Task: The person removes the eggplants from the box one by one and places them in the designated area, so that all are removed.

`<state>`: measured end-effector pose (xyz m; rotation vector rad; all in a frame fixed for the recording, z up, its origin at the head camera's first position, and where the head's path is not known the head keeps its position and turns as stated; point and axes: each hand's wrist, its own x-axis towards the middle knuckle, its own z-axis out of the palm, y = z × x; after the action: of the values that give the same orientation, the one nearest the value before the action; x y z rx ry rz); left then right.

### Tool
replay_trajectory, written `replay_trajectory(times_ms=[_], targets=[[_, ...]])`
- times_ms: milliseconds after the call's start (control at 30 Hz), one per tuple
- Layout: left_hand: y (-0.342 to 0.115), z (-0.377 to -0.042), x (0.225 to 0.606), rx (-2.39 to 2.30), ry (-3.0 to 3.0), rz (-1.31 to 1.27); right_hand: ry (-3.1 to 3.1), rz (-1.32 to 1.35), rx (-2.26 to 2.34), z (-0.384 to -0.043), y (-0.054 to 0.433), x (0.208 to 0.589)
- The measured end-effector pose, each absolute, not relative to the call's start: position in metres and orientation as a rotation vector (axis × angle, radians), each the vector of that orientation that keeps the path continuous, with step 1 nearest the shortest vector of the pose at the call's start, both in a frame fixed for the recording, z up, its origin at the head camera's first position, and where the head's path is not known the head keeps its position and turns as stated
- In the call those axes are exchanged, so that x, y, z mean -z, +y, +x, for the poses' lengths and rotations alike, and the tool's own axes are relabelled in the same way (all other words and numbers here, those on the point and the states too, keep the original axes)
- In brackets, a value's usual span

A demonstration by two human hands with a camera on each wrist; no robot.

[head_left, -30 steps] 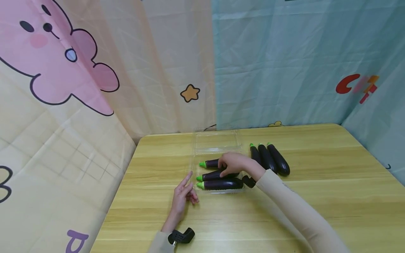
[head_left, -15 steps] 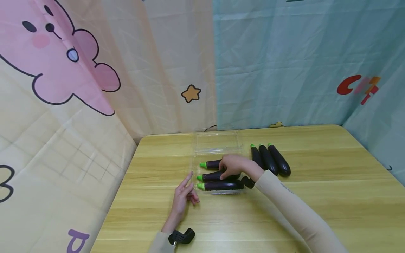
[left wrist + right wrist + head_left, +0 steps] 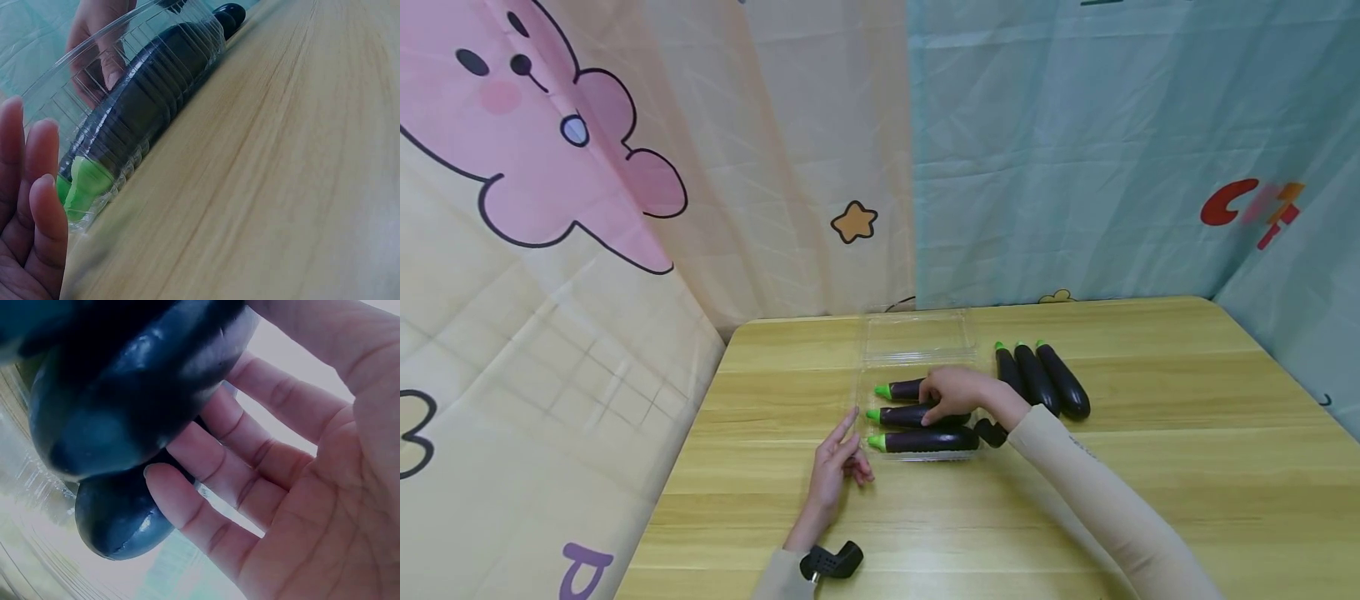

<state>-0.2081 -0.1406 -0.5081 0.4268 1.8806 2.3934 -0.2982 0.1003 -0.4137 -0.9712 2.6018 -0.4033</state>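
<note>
Three dark purple eggplants with green stem ends lie side by side in a clear plastic clamshell box [image 3: 917, 457], its lid folded open to the back. My right hand [image 3: 958, 388] reaches in from the right and holds the middle eggplant [image 3: 898, 416], thumb on the near side. In the right wrist view, the fingers bend along a large eggplant [image 3: 125, 406], with another eggplant [image 3: 122, 519] below it. The front eggplant [image 3: 932, 440] and back eggplant [image 3: 901, 389] flank the held one. My left hand [image 3: 833, 467] is at the box's left edge, index finger extended, holding nothing; contact is unclear.
Three more eggplants [image 3: 1036, 382] lie together on the wooden table [image 3: 1172, 467], right of the box. The transparent lid [image 3: 917, 335] lies back near the table's far edge. Printed curtains [image 3: 1037, 167] hang behind and at the sides.
The middle eggplant's green end has shifted slightly toward the back, away from the front eggplant, with my right hand on it. My left hand stays in place.
</note>
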Motion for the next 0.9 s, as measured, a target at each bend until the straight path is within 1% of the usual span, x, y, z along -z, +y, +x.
replay_trajectory(times_ms=[667,900], targets=[[-0.1407,-0.2079,0.5089,-2.388,1.892,0.435,2.611,-1.011,0.594,-0.3021,0.1078,0.4174],[-0.1406,-0.2076,0.5091,-2.388,1.890,0.416,2.619,-0.953,0.643,-0.2997,0.1100,0.4154]])
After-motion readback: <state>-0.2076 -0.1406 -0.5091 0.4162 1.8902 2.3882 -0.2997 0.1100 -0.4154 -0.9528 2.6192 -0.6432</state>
